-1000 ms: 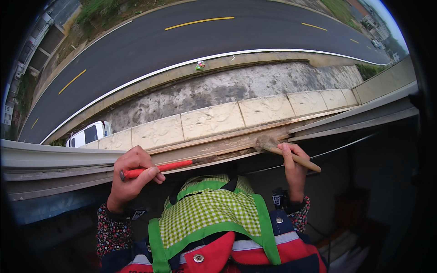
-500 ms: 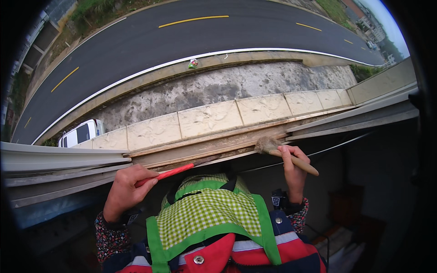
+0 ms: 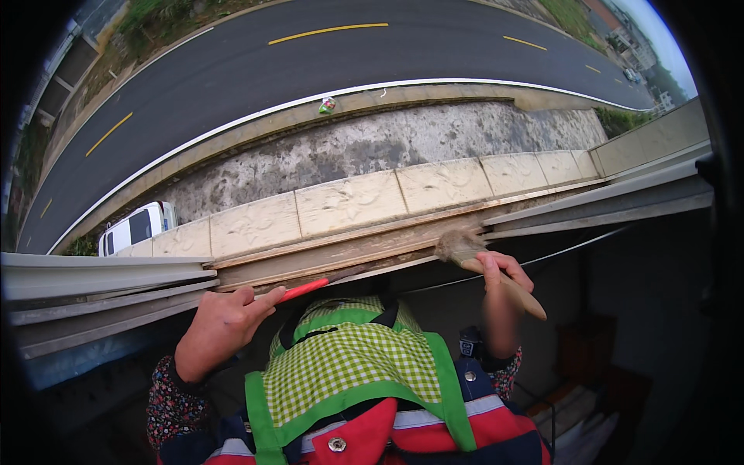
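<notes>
A window track (image 3: 341,252), brown with dirt along its grooves, runs across in front of me. My left hand (image 3: 221,329) is closed round a slim red-handled tool (image 3: 307,289). Its narrow dark tip lies along the groove nearest me; the tip's exact kind is hard to make out. In my right hand (image 3: 504,273) is a wooden-handled bristle brush (image 3: 525,298), pinched near the bristles. Those greyish, dusty bristles touch the right part of the track, close to the sash edges.
Sliding window frames (image 3: 108,275) stand at the left, and more sash rails (image 3: 604,203) at the right. Beyond the track is a beige tiled ledge (image 3: 349,203), with a drop to a concrete strip, a white vehicle (image 3: 139,226) and a road (image 3: 325,66). A green checked apron (image 3: 356,360) covers my front.
My left hand has turned, its back now more toward me, and hides more of the red handle. The brush's handle end has swung slightly nearer me, while its bristles stay at the track.
</notes>
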